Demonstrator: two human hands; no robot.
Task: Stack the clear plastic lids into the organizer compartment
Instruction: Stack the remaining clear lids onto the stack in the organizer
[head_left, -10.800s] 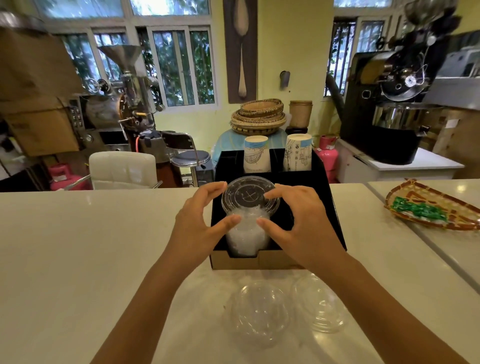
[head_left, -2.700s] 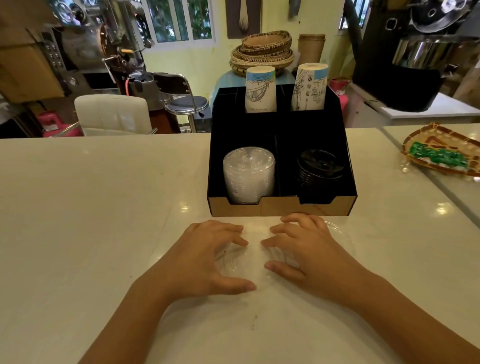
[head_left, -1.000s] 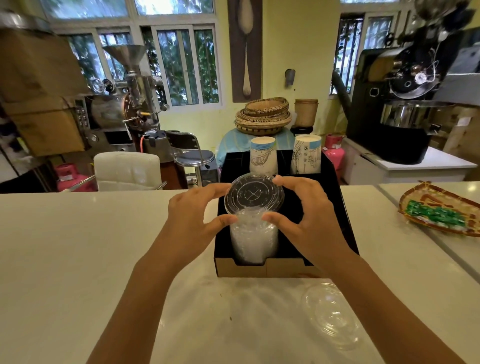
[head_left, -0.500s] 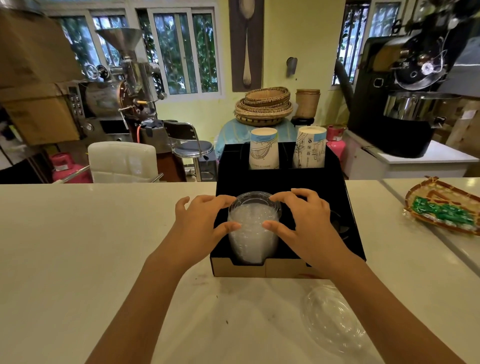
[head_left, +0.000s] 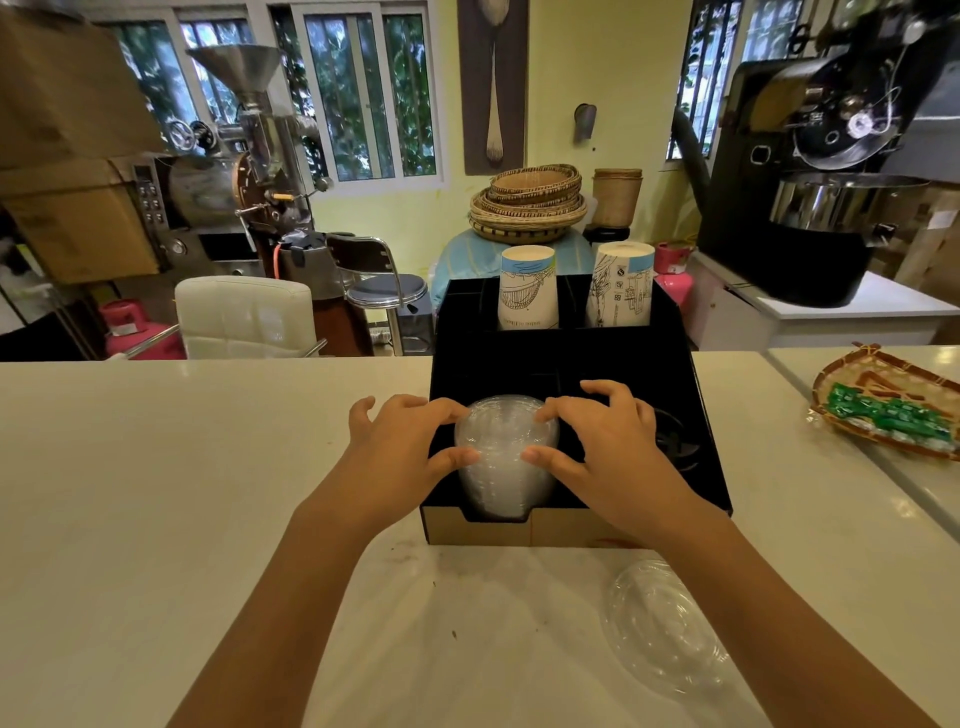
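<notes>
The stack of clear lids (head_left: 505, 457) sits in the front left compartment of the black organizer (head_left: 696, 415). The left hand (head_left: 400, 452) is at its 9 o'clock side and the right hand (head_left: 602, 447) at its 3 o'clock side. Both hands are spread, with fingers and thumbs touching the top lid, pressing from each side. One more clear lid (head_left: 665, 629) lies on the white counter (head_left: 156, 493), at 5 o'clock from the organizer, under the right arm.
</notes>
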